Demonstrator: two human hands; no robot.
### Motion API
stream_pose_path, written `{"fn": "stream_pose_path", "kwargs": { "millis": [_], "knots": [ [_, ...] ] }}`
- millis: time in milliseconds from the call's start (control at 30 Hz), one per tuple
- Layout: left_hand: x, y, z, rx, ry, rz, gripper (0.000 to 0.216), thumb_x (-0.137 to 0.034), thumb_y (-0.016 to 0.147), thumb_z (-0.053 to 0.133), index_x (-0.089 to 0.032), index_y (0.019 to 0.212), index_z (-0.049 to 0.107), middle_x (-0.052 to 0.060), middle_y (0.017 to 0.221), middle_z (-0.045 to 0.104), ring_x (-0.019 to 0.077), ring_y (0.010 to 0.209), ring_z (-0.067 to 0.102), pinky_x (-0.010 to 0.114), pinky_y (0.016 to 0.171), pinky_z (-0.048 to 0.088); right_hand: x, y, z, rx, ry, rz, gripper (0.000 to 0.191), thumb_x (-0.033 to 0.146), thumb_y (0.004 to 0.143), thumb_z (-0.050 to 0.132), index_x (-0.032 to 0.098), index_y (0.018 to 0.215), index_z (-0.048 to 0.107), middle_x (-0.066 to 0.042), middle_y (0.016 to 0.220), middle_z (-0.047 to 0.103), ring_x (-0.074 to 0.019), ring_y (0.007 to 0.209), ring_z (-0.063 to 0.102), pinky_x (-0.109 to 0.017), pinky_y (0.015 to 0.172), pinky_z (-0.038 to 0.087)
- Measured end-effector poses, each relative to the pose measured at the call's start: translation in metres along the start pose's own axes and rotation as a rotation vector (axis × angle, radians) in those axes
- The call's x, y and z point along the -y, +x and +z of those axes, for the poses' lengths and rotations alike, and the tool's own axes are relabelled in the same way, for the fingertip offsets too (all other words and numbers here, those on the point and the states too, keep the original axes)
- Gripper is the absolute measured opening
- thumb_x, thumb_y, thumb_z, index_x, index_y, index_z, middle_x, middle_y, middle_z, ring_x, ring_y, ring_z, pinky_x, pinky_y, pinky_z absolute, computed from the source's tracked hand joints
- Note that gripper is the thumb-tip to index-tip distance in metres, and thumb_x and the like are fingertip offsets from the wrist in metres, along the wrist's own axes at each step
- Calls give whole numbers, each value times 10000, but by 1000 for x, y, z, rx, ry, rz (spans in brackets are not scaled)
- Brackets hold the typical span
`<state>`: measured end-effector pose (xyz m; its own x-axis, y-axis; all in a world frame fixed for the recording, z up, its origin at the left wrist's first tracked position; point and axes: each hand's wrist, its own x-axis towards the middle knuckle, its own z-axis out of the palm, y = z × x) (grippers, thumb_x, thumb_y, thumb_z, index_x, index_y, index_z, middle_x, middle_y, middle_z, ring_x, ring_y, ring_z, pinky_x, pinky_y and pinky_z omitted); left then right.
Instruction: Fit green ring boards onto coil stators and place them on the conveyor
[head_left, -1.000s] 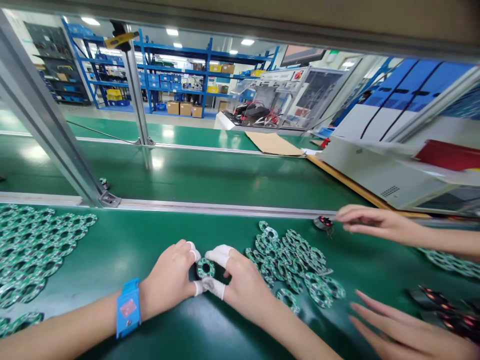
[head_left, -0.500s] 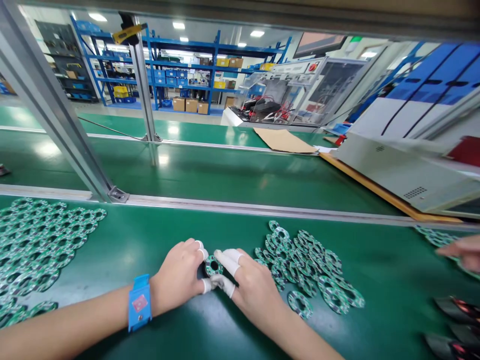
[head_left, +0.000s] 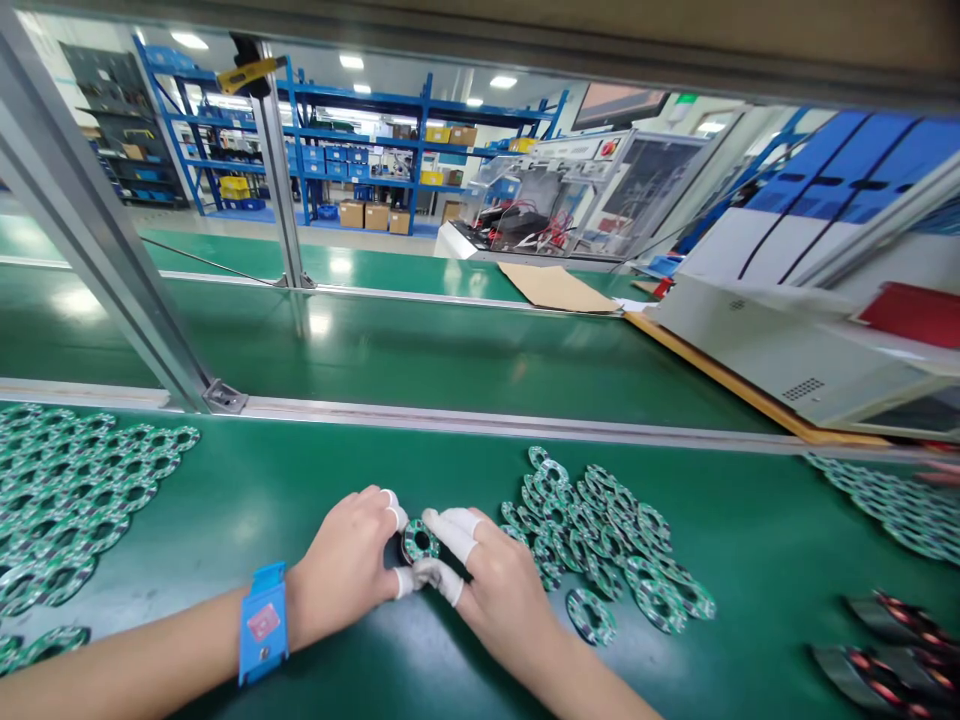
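Between my two hands is a small ring-shaped circuit board (head_left: pixel 421 540), green with pale pads around a dark centre hole. A dark edge shows beneath its left side; what that is I cannot make out. My left hand (head_left: pixel 351 548), with white finger cots and a blue wrist strap (head_left: pixel 263 624), grips the ring from the left between thumb and fingers. From the right, my right hand (head_left: pixel 491 570) closes thumb and index finger on it, also in white cots. Right of that hand lies a loose heap of similar ring boards (head_left: pixel 600 530), and a single ring board (head_left: pixel 591 615) sits nearest it.
Neat overlapping rows of ring boards (head_left: pixel 67 500) cover the left of the green bench. More ring boards (head_left: pixel 885 505) lie at far right, near another person's blurred hand (head_left: pixel 941 474). Dark parts with copper-coloured windings (head_left: pixel 874 665) stand at lower right. A metal post (head_left: pixel 120 220) rises at left.
The view has shifted slightly, so the bench scene sits a little further left. The other person's hand has drawn back toward the right edge. My hands keep nearly the same hold on the ring board.
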<state>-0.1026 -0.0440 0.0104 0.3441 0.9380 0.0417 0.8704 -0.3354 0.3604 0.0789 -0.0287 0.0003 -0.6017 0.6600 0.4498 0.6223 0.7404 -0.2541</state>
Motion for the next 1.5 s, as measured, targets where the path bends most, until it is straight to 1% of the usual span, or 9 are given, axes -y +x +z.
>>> {"fn": "stream_pose_path", "kwargs": {
  "millis": [233,400,633,733,933,1133,1300,1400,1500],
  "knots": [
    [-1,-1,-2,22,2,-5,238,-381,707,678,-162,746,595,40,792,592,207,758,530,312,668,398,6,2,-3,97,-55,56,300,215,733,684,122,1017,659,-93,786,678,-243,728,622,-314,594,518],
    [-1,2,-2,36,12,-20,216,-354,694,687,-165,737,590,36,794,588,202,749,530,309,668,407,7,10,-8,185,118,149,353,196,738,670,164,1085,614,-93,988,659,-235,892,600,-322,752,501],
    [-10,-3,-22,77,-41,-25,240,-300,668,689,-158,837,596,51,879,580,212,827,534,312,732,453,9,18,-12,282,241,228,260,253,752,656,174,998,630,-76,929,649,-226,853,589,-327,740,466],
    [-14,-13,-29,36,-35,91,244,-140,717,602,-173,956,572,47,975,569,186,892,533,274,783,463,6,19,-12,285,320,285,266,240,729,666,166,980,620,-74,930,642,-224,854,579,-335,746,460],
    [-15,-17,-20,-38,256,436,239,-29,829,407,-155,681,545,25,725,575,162,673,531,270,614,482,-13,21,-16,461,709,297,378,205,717,660,173,1085,577,-69,1005,622,-176,810,584,-295,728,486],
    [-13,-20,-12,-127,385,594,299,-44,868,383,-125,714,626,74,750,620,211,829,581,332,760,511,-13,13,-2,320,752,370,354,71,670,616,171,1009,606,-35,901,634,-150,760,565,-276,710,485],
    [-13,-22,-11,-5,393,564,278,-45,846,417,-141,833,677,114,891,650,261,1059,535,355,868,483,-5,14,-6,260,681,390,402,9,644,558,177,1006,610,-37,898,642,-152,771,582,-276,717,493],
    [-11,-19,-16,23,293,530,261,-53,845,427,-135,814,673,109,866,650,249,1004,559,347,871,479,-1,20,-29,256,547,352,400,-1,642,527,191,977,632,-43,930,653,-161,804,593,-265,712,483],
    [-10,-16,-21,20,56,386,164,-191,856,508,-150,926,652,82,907,637,207,913,576,320,862,477,6,19,-49,346,450,260,292,3,651,490,214,741,671,18,725,656,-134,683,594,-211,614,445]
  ]
}}
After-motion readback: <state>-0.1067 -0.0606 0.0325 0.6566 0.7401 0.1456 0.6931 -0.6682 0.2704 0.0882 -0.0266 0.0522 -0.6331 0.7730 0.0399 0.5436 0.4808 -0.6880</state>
